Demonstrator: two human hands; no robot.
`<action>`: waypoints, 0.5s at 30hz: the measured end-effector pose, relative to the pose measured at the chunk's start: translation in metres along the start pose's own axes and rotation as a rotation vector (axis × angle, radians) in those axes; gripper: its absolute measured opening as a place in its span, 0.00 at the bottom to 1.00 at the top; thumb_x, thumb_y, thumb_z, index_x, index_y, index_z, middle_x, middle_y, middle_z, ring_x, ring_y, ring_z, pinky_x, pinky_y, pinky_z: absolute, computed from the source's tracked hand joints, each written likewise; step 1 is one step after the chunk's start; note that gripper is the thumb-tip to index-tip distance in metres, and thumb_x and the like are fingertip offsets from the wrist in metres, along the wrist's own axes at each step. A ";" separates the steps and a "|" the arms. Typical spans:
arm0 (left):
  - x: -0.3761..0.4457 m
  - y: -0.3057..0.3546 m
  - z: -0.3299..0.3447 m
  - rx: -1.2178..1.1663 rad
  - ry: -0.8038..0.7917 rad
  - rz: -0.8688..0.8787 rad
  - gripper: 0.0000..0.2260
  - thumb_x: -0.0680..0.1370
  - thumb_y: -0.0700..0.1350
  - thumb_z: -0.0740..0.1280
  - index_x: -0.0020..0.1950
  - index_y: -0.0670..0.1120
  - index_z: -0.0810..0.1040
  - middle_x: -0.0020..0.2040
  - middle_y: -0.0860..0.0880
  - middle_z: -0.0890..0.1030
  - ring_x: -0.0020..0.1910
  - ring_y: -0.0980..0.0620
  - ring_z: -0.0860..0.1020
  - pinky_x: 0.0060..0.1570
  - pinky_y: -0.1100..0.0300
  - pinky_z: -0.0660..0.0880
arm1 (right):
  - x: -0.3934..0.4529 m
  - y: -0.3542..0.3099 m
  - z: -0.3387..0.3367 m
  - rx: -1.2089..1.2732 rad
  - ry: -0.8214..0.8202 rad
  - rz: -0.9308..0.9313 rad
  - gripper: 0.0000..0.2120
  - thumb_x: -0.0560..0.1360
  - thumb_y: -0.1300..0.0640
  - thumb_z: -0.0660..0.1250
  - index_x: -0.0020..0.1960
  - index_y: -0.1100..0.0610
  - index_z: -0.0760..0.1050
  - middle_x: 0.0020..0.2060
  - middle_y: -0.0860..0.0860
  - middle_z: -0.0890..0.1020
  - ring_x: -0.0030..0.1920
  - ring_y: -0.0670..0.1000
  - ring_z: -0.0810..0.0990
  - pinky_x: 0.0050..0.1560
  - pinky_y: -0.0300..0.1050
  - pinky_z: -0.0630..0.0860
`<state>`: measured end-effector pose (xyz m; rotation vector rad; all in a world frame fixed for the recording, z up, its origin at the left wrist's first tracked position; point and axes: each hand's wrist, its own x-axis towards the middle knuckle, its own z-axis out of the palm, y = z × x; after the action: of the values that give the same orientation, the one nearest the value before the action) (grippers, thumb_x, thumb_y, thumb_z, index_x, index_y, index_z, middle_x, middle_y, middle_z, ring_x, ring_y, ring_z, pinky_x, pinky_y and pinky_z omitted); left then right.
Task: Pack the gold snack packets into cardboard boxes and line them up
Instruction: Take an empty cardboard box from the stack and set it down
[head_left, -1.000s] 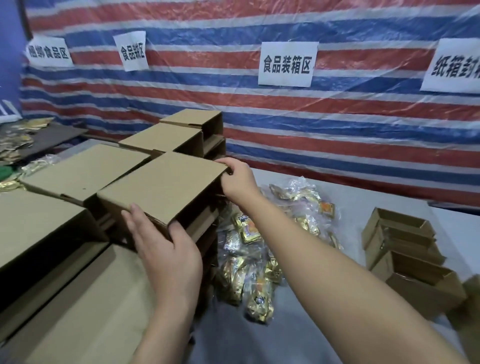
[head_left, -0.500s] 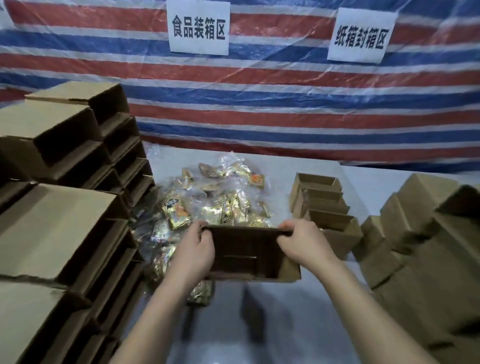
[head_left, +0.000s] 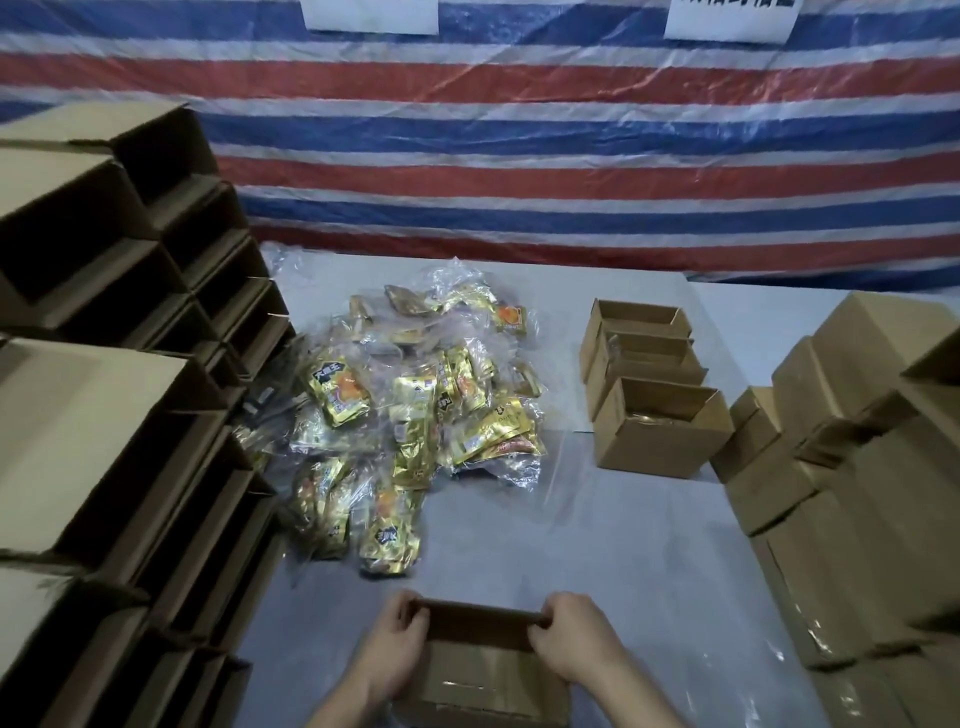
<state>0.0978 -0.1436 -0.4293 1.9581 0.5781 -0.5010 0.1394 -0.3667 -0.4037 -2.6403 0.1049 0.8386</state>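
Both hands, left (head_left: 396, 649) and right (head_left: 570, 638), grip an empty brown cardboard box (head_left: 485, 662) at bottom centre of the grey worktop (head_left: 649, 545), three open boxes (head_left: 652, 387) already lined up at right, many gold foil snack packets (head_left: 410, 410) still heaped mid-frame.

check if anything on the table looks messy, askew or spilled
Mostly tidy. The gold foil snack packets lie in a loose heap inside crumpled clear plastic, some sliding toward the stacked brown cardboard boxes on the left. The row of three open cardboard boxes runs slightly askew.
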 end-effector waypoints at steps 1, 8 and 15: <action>0.001 -0.004 0.001 -0.013 0.025 0.010 0.04 0.81 0.45 0.63 0.48 0.54 0.73 0.50 0.49 0.80 0.55 0.49 0.77 0.54 0.58 0.71 | -0.001 -0.001 0.004 0.010 0.010 0.005 0.06 0.73 0.48 0.64 0.42 0.50 0.72 0.51 0.52 0.83 0.53 0.54 0.81 0.47 0.41 0.74; 0.002 -0.010 -0.009 0.021 0.048 0.019 0.01 0.78 0.49 0.66 0.47 0.53 0.75 0.45 0.53 0.81 0.49 0.53 0.78 0.49 0.58 0.72 | 0.001 -0.006 0.000 0.051 -0.048 -0.005 0.13 0.70 0.43 0.64 0.45 0.51 0.77 0.47 0.50 0.82 0.50 0.52 0.81 0.45 0.41 0.74; 0.019 0.010 -0.026 -0.063 0.135 0.066 0.05 0.79 0.49 0.63 0.50 0.49 0.76 0.49 0.52 0.81 0.52 0.50 0.78 0.48 0.58 0.71 | 0.008 -0.019 -0.023 0.025 -0.071 -0.150 0.31 0.73 0.33 0.62 0.68 0.51 0.73 0.65 0.47 0.76 0.64 0.48 0.75 0.60 0.40 0.72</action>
<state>0.1215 -0.1204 -0.4221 1.9546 0.6047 -0.3076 0.1621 -0.3569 -0.3853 -2.5550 -0.0999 0.8731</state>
